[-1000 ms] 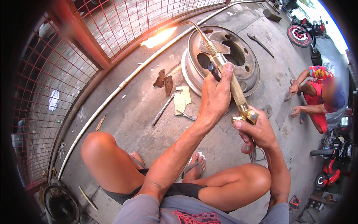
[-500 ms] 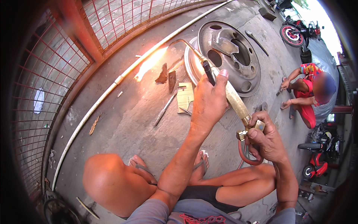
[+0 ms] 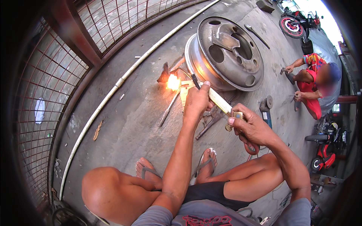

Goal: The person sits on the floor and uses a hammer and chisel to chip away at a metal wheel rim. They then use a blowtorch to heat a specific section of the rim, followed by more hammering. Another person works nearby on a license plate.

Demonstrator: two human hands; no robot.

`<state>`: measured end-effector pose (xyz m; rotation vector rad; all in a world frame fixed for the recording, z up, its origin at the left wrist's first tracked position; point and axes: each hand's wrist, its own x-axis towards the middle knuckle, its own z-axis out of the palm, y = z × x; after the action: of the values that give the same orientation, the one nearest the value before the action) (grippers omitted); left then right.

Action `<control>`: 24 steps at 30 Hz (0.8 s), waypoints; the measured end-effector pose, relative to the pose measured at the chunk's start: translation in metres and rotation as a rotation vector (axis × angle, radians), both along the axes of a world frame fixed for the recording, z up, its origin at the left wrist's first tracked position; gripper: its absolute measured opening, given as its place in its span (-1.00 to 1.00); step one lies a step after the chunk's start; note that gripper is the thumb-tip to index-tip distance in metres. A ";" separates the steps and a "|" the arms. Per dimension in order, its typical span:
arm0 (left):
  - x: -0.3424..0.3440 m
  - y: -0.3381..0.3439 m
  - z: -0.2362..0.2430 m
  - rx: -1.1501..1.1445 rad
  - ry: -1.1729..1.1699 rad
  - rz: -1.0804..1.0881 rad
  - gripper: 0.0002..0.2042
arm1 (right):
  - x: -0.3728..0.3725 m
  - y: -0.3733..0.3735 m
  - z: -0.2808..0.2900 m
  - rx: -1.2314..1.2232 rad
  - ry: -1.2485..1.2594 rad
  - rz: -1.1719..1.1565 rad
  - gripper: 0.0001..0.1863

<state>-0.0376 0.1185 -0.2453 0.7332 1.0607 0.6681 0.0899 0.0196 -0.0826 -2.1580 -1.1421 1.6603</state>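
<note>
A lit brass gas torch (image 3: 219, 101) is gripped in both my hands. My left hand (image 3: 198, 103) wraps its front part, with a black stick-like piece (image 3: 195, 81) standing up by the thumb. At the rear my right hand (image 3: 252, 127) closes round the body beside the brass valves, where a red hose (image 3: 252, 149) loops down. The bright flame (image 3: 173, 82) burns against upright rusty metal pieces (image 3: 164, 72) on the ground; its glare hides part of them. Just below lie a yellowish notched plate (image 3: 184, 96) and a thin metal rod (image 3: 169, 109).
A steel truck wheel (image 3: 247, 77) lies beyond my hands, with a wrench (image 3: 257, 36) past it. An angle grinder (image 3: 266, 109) rests at right. A white pipe (image 3: 100, 101) runs along the red mesh fence (image 3: 75, 37). Another person (image 3: 315, 83) squats near motorcycles (image 3: 296, 28).
Both hands have brought the torch nearer to me and slightly left. Its long flame, formerly over bare ground by the pipe, is now compact and at the metal pieces. The other person's hands have shifted.
</note>
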 end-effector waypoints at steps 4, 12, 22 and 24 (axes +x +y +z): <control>0.003 0.000 -0.003 -0.004 -0.030 0.076 -0.49 | -0.004 0.002 -0.007 0.021 -0.078 0.050 -0.69; 0.000 -0.001 -0.003 0.006 0.053 0.055 -0.46 | -0.002 0.004 -0.010 0.010 -0.103 0.080 -0.71; 0.003 -0.001 -0.003 0.017 0.051 0.053 -0.46 | -0.001 0.004 -0.007 -0.004 -0.080 0.052 -0.76; 0.003 -0.001 -0.002 0.009 0.047 0.037 -0.45 | 0.001 0.002 -0.009 0.010 -0.082 0.059 -0.73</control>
<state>-0.0343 0.1173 -0.2471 0.7413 1.1170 0.6904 0.0911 0.0217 -0.0911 -2.2252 -1.2452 1.5991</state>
